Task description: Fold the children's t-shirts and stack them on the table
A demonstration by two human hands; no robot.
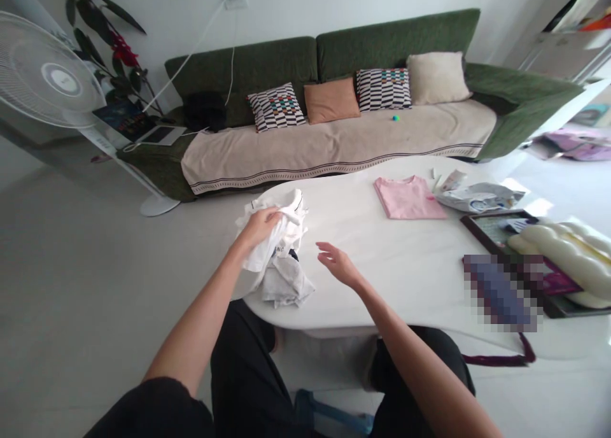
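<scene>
My left hand [262,226] is closed on a white garment [291,209] at the left end of the white table. Its fingertips are partly hidden in the cloth. Beneath and around it lies a crumpled heap of clothes, with dark lettering and a dark patch showing between the folds. A light grey garment [285,282] forms the near side of the heap. To the right of these clothes, my right hand [338,263] is held over the tabletop, fingers stretched out and nothing in them. A folded pink T-shirt [409,197] lies flat farther back on the table.
On the right of the table [353,202] are a plastic package [482,198] and a dark-rimmed tray [487,234] carrying a puffy cream-coloured item [563,256]. Behind the table stands a green sofa [396,40] with cushions. A white fan [52,75] stands at the left.
</scene>
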